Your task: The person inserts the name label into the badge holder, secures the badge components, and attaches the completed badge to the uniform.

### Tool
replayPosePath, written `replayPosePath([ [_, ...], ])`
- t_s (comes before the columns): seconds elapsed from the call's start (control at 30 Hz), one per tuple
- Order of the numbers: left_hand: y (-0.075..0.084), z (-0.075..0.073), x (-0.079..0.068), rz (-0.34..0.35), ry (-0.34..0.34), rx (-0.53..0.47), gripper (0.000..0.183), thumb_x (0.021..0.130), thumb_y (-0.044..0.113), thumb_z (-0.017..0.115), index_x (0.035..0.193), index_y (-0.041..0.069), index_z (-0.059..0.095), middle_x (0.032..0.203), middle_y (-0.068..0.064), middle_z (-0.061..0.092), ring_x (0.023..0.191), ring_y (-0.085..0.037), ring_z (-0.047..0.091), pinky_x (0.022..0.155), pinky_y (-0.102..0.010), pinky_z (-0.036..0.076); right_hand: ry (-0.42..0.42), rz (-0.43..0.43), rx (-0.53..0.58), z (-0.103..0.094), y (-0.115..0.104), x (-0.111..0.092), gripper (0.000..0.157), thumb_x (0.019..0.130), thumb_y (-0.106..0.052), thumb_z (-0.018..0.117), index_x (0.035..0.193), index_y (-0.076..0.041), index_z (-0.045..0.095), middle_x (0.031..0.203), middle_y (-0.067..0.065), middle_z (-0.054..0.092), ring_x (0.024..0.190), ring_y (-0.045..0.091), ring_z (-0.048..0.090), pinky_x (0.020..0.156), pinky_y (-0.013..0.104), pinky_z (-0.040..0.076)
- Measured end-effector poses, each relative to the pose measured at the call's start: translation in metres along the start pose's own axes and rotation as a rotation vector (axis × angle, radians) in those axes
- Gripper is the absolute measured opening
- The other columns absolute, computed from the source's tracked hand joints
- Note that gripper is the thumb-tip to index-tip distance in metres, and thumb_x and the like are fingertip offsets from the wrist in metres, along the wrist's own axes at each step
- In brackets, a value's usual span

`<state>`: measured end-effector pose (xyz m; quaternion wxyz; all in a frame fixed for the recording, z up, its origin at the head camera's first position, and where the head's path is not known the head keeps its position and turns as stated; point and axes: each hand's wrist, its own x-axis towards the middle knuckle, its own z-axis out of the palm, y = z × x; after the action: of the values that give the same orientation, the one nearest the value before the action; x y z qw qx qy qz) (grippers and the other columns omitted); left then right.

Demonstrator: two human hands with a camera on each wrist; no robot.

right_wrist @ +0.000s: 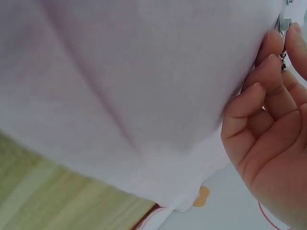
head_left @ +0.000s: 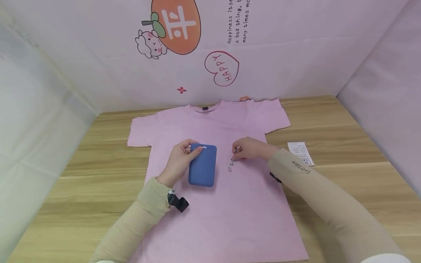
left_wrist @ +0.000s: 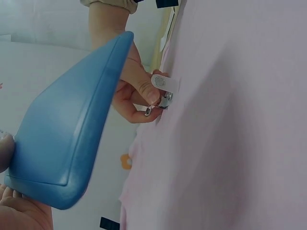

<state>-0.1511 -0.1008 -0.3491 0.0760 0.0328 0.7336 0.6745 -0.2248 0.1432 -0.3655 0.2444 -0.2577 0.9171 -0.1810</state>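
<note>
A blue badge holder (head_left: 202, 170) with a slot at its top edge is held over the pink T-shirt (head_left: 227, 219). My left hand (head_left: 179, 160) grips it at the slotted end, thumb on the front. To its right, my right hand (head_left: 249, 148) pinches a small metal badge clip (left_wrist: 164, 101) between thumb and fingers. From the clip extends a pale strap (left_wrist: 160, 82) with a snap button, close to the shirt fabric. The right wrist view shows the curled fingers (right_wrist: 244, 103) by the shirt, the clip partly cut off at the frame's edge.
A white printed card (head_left: 300, 153) lies on the wooden table (head_left: 329, 128) right of the shirt. The shirt is spread flat, its collar toward the back. A printed pink-white curtain (head_left: 279, 65) hangs behind the table, with pale cloth at both sides.
</note>
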Motion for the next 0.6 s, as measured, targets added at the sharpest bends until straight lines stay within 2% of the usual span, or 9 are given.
replayPosePath([
  [0.2, 0.0, 0.0009, -0.0008, -0.005, 0.001, 0.015, 0.016, 0.092, 0.005, 0.06, 0.105, -0.004, 0.056, 0.069, 0.007, 0.066, 0.066, -0.004, 0.062, 0.063, -0.02, 0.052, 0.047, 0.0, -0.084, 0.0015, -0.0029, -0.0044, 0.022, 0.09, -0.031, 0.064, 0.096, -0.011, 0.06, 0.079, 0.001, 0.058, 0.073, 0.016, 0.05, 0.067, 0.028, 0.04],
  [0.33, -0.0002, 0.0015, -0.0014, 0.002, -0.002, 0.025, 0.017, 0.092, 0.005, 0.06, 0.106, -0.004, 0.057, 0.071, 0.005, 0.066, 0.067, -0.004, 0.062, 0.065, -0.019, 0.051, 0.075, 0.015, -0.083, 0.0034, -0.0035, -0.0062, 0.023, 0.089, -0.033, 0.064, 0.098, -0.012, 0.061, 0.079, 0.002, 0.06, 0.072, 0.016, 0.05, 0.066, 0.028, 0.041],
  [0.6, -0.0021, 0.0023, -0.0004, -0.002, -0.019, 0.017, 0.015, 0.092, 0.006, 0.059, 0.105, -0.003, 0.057, 0.07, 0.004, 0.067, 0.066, -0.005, 0.062, 0.064, -0.02, 0.05, 0.131, -0.029, -0.067, 0.0031, -0.0006, -0.0104, 0.022, 0.09, -0.032, 0.063, 0.098, -0.011, 0.062, 0.072, 0.001, 0.058, 0.068, 0.016, 0.05, 0.062, 0.027, 0.04],
])
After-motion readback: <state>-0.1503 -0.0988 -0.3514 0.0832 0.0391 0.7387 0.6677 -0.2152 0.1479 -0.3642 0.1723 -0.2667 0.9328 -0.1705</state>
